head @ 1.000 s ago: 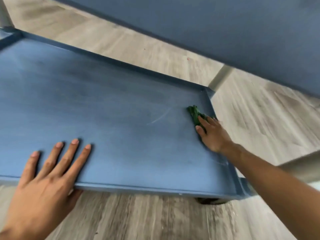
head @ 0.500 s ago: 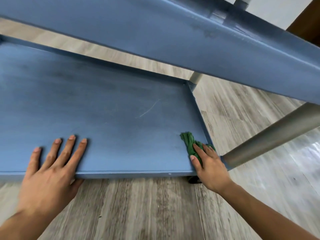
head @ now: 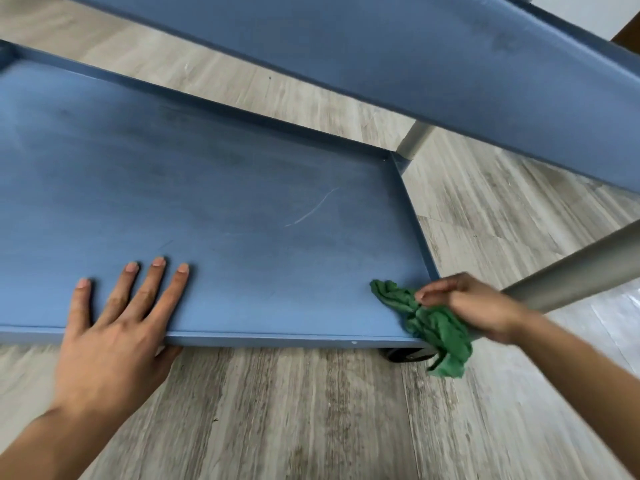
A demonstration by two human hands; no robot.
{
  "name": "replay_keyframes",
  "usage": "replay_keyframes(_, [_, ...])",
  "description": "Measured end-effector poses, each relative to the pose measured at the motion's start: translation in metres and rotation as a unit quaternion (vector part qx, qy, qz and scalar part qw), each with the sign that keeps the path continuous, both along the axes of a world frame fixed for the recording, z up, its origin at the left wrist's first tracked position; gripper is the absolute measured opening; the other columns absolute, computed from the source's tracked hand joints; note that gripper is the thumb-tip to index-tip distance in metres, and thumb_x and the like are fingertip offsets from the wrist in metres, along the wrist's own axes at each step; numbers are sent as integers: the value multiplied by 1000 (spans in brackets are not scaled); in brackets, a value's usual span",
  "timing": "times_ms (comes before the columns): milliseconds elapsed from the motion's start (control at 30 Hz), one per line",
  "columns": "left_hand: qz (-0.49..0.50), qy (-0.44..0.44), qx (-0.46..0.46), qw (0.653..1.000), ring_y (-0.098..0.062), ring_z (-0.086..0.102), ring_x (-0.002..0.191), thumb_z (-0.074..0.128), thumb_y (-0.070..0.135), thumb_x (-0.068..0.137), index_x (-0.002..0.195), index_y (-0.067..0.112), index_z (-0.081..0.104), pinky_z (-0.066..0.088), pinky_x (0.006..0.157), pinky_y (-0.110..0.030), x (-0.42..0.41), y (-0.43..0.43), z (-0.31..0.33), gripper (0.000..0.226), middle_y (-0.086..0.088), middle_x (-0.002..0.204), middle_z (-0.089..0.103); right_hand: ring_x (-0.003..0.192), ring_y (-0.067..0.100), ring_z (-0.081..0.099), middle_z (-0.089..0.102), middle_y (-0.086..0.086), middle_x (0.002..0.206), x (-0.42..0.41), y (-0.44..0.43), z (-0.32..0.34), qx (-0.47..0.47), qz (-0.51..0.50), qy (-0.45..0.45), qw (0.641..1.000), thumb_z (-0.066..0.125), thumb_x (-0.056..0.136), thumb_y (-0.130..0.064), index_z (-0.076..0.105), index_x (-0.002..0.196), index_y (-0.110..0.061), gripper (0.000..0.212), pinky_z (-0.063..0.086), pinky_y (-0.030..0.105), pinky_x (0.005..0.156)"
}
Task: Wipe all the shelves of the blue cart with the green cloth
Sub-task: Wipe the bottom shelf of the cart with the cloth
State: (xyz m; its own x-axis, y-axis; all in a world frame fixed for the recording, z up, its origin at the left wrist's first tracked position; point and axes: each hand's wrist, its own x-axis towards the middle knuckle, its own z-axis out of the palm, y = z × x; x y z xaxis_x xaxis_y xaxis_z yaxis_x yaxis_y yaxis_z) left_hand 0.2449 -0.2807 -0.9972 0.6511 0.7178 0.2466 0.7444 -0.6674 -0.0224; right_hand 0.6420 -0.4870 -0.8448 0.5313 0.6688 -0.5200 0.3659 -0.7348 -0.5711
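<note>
Fingers point(head: 149, 285) of the left hand point(head: 114, 344) lie straight and spread, pressing on the near edge of the lower shelf point(head: 225, 188) of the blue cart point(head: 450, 74). At the near right corner, the right hand point(head: 474, 306) pinches the bunched green cloth point(head: 433, 323), part of which hangs over the rim. Suggested technique: flatten the cloth for fuller contact, keep the cart braced, and overlap strokes leftward.

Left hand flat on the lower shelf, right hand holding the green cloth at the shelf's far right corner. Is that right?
Not quite. The head view shows the right hand holding the green cloth at the near right corner of the lower shelf, partly hanging over its front edge. The left hand does lie flat on that shelf.
</note>
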Motion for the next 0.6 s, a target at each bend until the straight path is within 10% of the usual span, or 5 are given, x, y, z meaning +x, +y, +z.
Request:
replay_keyframes(300, [6, 28, -21, 999, -31, 31, 146, 52, 56, 67, 157, 31, 18, 13, 114, -64, -3, 1, -1, 99, -1, 163, 27, 88, 31, 75, 77, 15, 93, 40, 81, 28, -294, 114, -88, 945, 71, 90, -17, 74, 97, -1, 18, 62, 39, 80])
replay_keyframes(467, [8, 27, -17, 999, -27, 29, 148, 51, 55, 67, 157, 31, 20, 14, 115, -64, -1, -2, 0, 98, 2, 164, 23, 101, 34, 64, 69, 9, 98, 37, 101, -17, -99, 74, -336, 934, 58, 92, -27, 70, 94, -11, 20, 50, 33, 79])
replay_keyframes(600, [5, 18, -13, 1000, -27, 30, 147, 52, 52, 67, 156, 31, 22, 15, 115, -64, -1, -2, 5, 97, 1, 164, 25, 142, 36, 35, 50, -3, 148, 13, 54, -61, 4, 85, -385, 919, 42, 98, -62, 56, 131, -45, 41, 21, 51, 117])
